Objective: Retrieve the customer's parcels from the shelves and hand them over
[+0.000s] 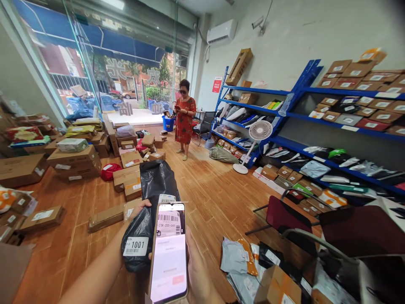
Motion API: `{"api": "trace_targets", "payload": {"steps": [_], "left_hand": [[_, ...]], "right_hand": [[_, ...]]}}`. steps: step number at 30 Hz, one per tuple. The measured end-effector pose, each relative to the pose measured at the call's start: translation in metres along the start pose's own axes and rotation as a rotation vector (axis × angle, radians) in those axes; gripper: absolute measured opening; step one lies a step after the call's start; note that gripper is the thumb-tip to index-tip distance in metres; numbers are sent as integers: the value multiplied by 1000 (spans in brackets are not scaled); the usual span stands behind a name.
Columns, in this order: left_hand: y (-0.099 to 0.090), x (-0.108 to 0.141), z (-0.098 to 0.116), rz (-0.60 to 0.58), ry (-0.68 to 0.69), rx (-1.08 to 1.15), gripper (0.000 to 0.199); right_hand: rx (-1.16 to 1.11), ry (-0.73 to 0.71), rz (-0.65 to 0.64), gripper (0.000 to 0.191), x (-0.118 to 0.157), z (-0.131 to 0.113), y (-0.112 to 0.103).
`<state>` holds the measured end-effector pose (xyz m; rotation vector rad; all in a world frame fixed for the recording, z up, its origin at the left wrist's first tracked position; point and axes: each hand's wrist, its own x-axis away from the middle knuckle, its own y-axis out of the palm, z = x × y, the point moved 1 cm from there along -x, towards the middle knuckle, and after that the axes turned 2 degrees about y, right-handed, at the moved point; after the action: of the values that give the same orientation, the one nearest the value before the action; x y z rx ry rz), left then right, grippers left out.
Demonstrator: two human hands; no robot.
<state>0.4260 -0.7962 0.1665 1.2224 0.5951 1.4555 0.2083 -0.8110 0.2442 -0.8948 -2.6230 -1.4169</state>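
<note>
My left hand (141,205) grips a black plastic parcel bag (155,181), held up in front of me; only the fingers show over its edge. A white sticker reading 1001 (136,246) sits on the bag's lower part, and a barcode label (166,197) sits higher up. My right hand (198,270) holds a smartphone (168,252) upright just in front of the bag. The phone's screen shows a barcode image and a white panel with a red button.
Cardboard boxes (74,162) lie stacked on the wooden floor at left and centre. Blue shelves (319,122) full of parcels line the right wall, with a standing fan (257,135) before them. A person in a red dress (184,118) stands farther back. Chairs (286,215) and loose mail bags (243,261) sit at right.
</note>
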Motion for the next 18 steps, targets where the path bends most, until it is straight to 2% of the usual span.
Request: {"api": "trace_targets", "payload": {"steps": [6,12,15,18], "left_hand": [[-1,0,-5,-34,-86,77,27],[-3,-1,-5,-30,-77,72,29],[0,4,-6,25,-14,44,28],[6,12,-8,161,90,-54,28]], "right_hand": [[-12,-6,66,71,5,-3,4],[-6,-53,35,60,9,-4,0],[50,-78,10,53,11,-6,-6],[94,-94,37,50,12,-6,-10]]}}
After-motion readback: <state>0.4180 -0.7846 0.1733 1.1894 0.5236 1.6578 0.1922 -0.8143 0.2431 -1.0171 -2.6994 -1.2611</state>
